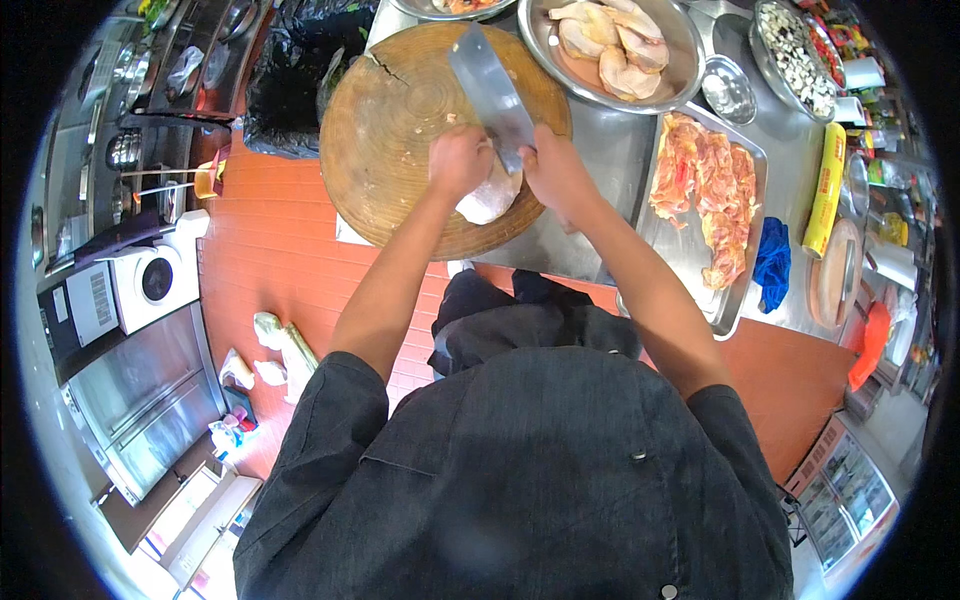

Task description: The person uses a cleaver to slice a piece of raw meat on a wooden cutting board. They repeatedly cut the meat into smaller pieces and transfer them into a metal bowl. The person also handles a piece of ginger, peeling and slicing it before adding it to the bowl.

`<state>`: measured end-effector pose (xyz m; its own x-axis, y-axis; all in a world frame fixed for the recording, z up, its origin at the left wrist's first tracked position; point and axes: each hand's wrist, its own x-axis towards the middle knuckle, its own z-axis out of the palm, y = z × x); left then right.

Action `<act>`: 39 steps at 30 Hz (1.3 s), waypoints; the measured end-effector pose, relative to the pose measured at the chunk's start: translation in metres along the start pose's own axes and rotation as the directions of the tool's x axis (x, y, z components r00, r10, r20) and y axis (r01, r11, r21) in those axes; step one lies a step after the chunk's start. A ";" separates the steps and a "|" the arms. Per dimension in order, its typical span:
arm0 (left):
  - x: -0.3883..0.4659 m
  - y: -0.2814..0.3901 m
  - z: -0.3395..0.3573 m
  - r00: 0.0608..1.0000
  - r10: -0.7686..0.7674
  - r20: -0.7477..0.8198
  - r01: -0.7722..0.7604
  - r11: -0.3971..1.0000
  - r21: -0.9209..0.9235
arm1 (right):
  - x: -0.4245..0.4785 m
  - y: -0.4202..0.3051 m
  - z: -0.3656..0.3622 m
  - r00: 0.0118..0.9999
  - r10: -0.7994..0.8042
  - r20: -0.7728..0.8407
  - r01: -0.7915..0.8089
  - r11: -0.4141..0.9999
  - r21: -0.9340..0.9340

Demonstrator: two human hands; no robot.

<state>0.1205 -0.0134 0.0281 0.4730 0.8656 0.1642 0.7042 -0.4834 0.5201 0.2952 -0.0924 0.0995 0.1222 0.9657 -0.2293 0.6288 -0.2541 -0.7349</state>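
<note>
A thick round wooden chopping block [390, 157] with a crack near its far edge stands on the steel counter in front of me. On its near right part lies a pale piece of raw chicken [491, 199]. My left hand [461, 159] is closed in a fist on the far end of this piece. With my right hand [556, 174] I grip a cleaver [487, 86], its broad blade pointing away and slightly left. The lower blade is close to the chicken; whether it touches the meat is hard to tell. Small scraps dot the wood.
Beyond the block, a steel bowl [540, 67] holds several chicken legs. To the right, boned meat [697, 187] lies in a metal tray [739, 315], beside a blue cloth [772, 262] and a yellow film box [825, 191]. A bin with a black bag [289, 139] stands left.
</note>
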 end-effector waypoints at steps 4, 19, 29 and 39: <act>0.002 0.001 0.001 0.996 0.077 0.054 -0.078 0.997 0.018 | 0.037 0.002 0.003 0.997 -0.034 -0.075 0.038 0.997 0.060; -0.006 -0.004 0.000 0.991 -0.116 -0.068 0.104 0.983 -0.150 | -0.002 0.001 -0.005 0.996 -0.087 -0.022 0.086 0.996 -0.029; -0.009 -0.005 0.002 0.996 0.011 -0.086 -0.024 0.988 -0.153 | 0.006 0.007 0.006 0.998 -0.062 -0.031 0.061 0.997 -0.041; -0.008 0.000 0.002 0.993 0.057 -0.101 -0.076 0.977 -0.197 | 0.002 0.013 0.005 0.999 -0.033 -0.033 0.033 0.999 -0.003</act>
<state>0.1175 -0.0209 0.0248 0.4561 0.8455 0.2778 0.5480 -0.5127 0.6609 0.2995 -0.0943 0.0860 0.1263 0.9748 -0.1838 0.6345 -0.2218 -0.7404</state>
